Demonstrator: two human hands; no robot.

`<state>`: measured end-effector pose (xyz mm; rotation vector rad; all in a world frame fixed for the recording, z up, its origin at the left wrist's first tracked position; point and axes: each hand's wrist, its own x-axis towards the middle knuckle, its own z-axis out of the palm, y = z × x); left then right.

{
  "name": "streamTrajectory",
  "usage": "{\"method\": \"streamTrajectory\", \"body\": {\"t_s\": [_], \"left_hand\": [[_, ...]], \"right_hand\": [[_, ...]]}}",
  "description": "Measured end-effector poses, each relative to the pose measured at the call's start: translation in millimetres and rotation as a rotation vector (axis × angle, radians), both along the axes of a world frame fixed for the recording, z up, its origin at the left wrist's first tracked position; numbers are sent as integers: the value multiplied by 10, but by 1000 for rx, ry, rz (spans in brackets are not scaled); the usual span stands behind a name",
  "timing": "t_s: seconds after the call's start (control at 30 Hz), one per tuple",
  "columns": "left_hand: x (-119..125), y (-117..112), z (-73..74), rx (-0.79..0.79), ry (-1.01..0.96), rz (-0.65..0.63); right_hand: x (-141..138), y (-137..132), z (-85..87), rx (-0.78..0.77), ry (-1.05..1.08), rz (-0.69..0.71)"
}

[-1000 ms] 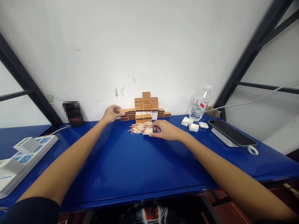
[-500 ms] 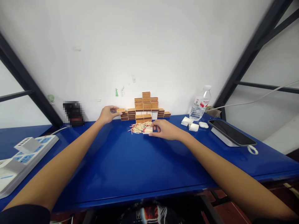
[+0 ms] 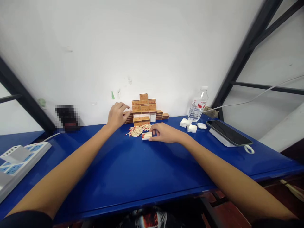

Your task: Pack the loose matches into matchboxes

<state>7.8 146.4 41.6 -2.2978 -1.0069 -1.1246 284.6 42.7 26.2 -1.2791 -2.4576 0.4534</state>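
A stepped stack of orange matchboxes [image 3: 143, 107] stands against the white wall at the back of the blue table [image 3: 133, 171]. My left hand [image 3: 118, 114] is at the stack's left end, fingers curled against the boxes there, and it hides the low left rows; the box it grips barely shows. In front of the stack lies a loose pile of matches [image 3: 136, 130]. My right hand [image 3: 163, 133] rests on the table just right of the pile, fingers pinched on a small white tray of matches [image 3: 146, 136].
Small white inner trays [image 3: 188, 125] and a white earbud case [image 3: 201, 125] lie right of the stack, by a water bottle [image 3: 197, 106]. A phone on a white stand [image 3: 228, 133] is farther right. A power strip [image 3: 16, 158] sits at the left edge.
My left hand, which held an orange matchbox out to the left, has moved right to the stack's left end. The right hand stays on the white tray. The view shifted slightly.
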Motion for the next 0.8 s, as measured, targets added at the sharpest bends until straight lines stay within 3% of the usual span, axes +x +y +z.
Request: {"method": "streamTrajectory", "body": {"t_s": [0.13, 0.27, 0.33, 0.4, 0.6, 0.8], "left_hand": [[480, -180, 106, 43, 222, -157], [687, -434, 121, -215, 268, -263], [653, -593, 72, -423, 307, -303], [551, -759, -9, -518, 314, -287], [170, -1114, -280, -609, 284, -234], [110, -1180, -428, -627, 271, -241]], "right_hand": [[81, 30, 27, -179, 59, 95], [207, 115, 17, -261, 110, 136], [266, 162, -1, -280, 104, 135], [304, 200, -26, -311, 81, 153], [194, 173, -101, -357, 87, 208], [-41, -1, -103, -325, 99, 202]]}}
